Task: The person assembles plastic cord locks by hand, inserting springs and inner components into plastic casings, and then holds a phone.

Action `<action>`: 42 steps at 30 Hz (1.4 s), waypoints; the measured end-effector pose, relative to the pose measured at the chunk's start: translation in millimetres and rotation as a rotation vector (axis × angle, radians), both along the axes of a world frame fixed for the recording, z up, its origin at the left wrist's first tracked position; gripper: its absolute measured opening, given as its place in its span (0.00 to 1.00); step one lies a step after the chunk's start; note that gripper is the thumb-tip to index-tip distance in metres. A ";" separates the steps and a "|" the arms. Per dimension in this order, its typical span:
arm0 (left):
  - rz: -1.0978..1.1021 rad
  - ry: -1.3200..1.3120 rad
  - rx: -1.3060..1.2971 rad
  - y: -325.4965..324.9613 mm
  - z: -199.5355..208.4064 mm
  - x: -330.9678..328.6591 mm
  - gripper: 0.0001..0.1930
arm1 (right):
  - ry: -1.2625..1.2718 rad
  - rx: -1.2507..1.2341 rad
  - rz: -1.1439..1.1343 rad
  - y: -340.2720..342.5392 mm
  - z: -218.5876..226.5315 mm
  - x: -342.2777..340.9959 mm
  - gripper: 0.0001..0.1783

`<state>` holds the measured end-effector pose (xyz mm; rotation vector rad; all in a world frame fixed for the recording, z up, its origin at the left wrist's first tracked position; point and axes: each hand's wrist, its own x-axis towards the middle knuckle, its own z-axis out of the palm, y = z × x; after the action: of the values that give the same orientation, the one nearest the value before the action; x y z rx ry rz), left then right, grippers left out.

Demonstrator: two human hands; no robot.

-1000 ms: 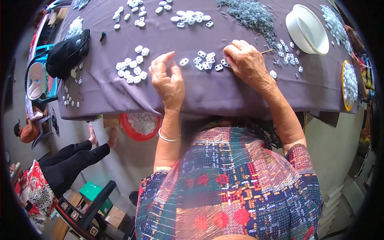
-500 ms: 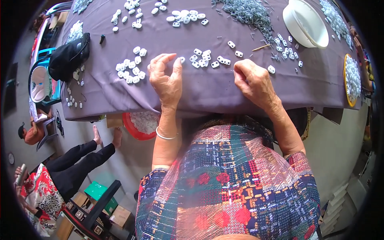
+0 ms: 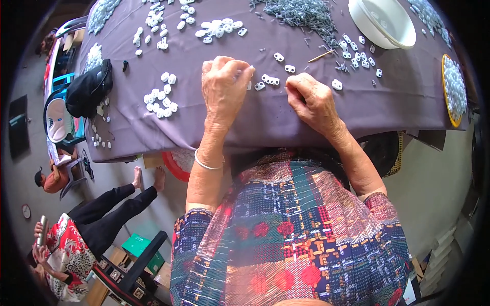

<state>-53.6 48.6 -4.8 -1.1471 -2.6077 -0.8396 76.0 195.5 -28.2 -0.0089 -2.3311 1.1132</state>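
Note:
My left hand (image 3: 224,86) is over the middle of the purple-grey cloth, back up, fingers bent and drawn together. It covers most of a group of small white plastic pieces; one piece (image 3: 249,86) peeks out by the thumb side. What lies in its fingers is hidden. To its right, my right hand (image 3: 311,99) is closed in a pinch, thumb against forefinger. A tiny pale tip shows at the pinch, too small to name. Between the hands lie several white two-holed pieces (image 3: 270,80). A single white oval piece (image 3: 337,84) rests just right of my right hand.
White pieces form a loose cluster (image 3: 162,97) at left. Grey pins (image 3: 306,18) are heaped at the back, near a wooden stick (image 3: 320,56) and a white basin (image 3: 383,25). A yellow-rimmed basket (image 3: 454,92) holds pale pieces. A black bag (image 3: 92,89) sits at the left edge.
My left hand has moved right, turned back up, and now covers the middle group; before, it pinched a white piece. My right hand keeps its pinch. The whole view has shifted slightly.

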 end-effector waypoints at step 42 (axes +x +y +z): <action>0.151 -1.165 0.762 -29.9 18.0 86.1 0.06 | -0.496 -1.012 0.209 -30.2 34.3 16.5 0.08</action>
<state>32.5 18.8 13.1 -0.1974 -2.4188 -2.7190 92.5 165.4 6.2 -0.4632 -1.8883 2.5042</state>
